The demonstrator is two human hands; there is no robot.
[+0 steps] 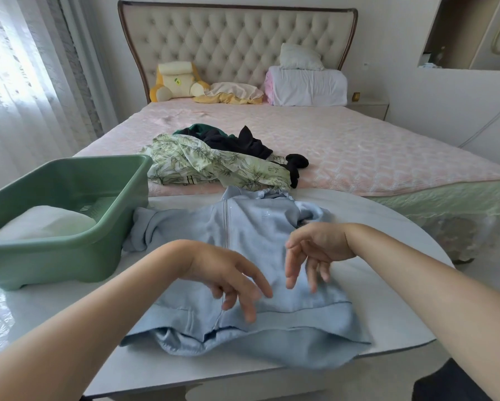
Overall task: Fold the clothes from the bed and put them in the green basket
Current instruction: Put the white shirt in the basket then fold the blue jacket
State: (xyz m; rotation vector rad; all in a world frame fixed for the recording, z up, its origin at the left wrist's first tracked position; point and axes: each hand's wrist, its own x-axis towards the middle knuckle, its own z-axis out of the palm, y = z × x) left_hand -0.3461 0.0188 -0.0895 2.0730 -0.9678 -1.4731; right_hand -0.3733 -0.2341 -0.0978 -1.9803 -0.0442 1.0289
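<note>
No words, brands or numbers could be read anywhere. A small green sticker (178, 81) was seen on the yellow cushion (185, 88), its marks too small to be made out.

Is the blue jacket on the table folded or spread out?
Spread out: the jacket lies flat, zipper showing, one sleeve toward the green basket.

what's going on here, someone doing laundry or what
A person is partway through folding laundry. Their left hand and right hand are over a light blue zip-up sweatshirt spread on the white table, fingers relaxed and gripping nothing. The green plastic basket beside it holds something white. A heap of leaf-print and black clothes lies on the pink-covered bed.
</note>
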